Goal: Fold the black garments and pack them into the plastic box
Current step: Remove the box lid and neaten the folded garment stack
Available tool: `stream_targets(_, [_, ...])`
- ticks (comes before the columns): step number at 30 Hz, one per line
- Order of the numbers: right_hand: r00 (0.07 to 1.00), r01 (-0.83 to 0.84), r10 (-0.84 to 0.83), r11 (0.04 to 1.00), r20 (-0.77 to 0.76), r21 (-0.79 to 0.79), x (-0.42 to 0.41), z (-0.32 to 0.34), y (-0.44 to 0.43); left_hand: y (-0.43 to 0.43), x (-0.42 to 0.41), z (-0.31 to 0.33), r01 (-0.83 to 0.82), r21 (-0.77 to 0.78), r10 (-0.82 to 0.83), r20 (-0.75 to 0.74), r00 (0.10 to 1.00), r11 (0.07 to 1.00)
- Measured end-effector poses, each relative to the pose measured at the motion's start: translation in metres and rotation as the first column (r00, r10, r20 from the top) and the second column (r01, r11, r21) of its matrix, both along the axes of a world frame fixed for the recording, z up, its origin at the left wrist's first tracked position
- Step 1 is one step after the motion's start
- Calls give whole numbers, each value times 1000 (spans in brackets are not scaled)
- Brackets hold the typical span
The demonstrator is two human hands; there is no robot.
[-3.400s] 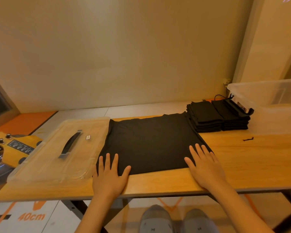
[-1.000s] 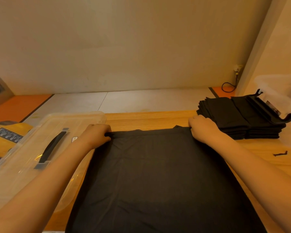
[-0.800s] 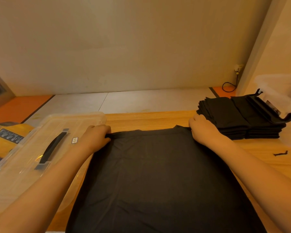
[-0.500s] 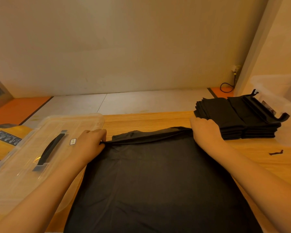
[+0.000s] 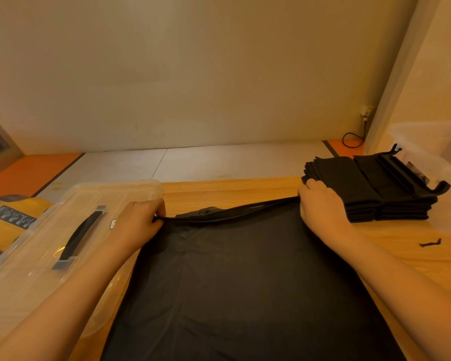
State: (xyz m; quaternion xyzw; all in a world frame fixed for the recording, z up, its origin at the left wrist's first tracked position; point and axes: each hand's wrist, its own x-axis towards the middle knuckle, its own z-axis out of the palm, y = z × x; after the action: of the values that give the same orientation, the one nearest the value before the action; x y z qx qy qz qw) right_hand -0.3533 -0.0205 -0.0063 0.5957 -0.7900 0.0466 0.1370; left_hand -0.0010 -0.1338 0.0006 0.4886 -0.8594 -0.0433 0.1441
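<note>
Head: smooth black garment, raised edge

The person is working bare-armed: both forearms are showing uncovered, and the left grip and right grip likewise.

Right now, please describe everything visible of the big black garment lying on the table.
The black garment is thin, matte cloth with faint creases, spread flat on the wooden table. Its far edge is raised slightly: the left hand pinches its far left corner, the right hand holds its far right corner. A clear lid lies beside its left side.
</note>
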Motion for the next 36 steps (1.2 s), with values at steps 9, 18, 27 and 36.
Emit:
stream_targets(9, [994, 95, -101, 990, 49, 106, -3, 8, -35, -49, -24, 4, -163, 182, 166, -3, 986, 970])
stream_targets(18, [997, 80, -79, 996, -10, 47, 4, -3, -28, -43, -32, -5, -173, -23, 174, 210, 962, 985])
stream_targets(27, [918, -324, 288, 942, 273, 94, 112, 0, 63, 100, -68, -11, 117, 135, -137, 151, 979, 984])
stream_targets(36, [888, -182, 140, 982, 439, 56, 68, -23, 137, 151, 1, -38, 162, 227, -102, -257, 961, 960])
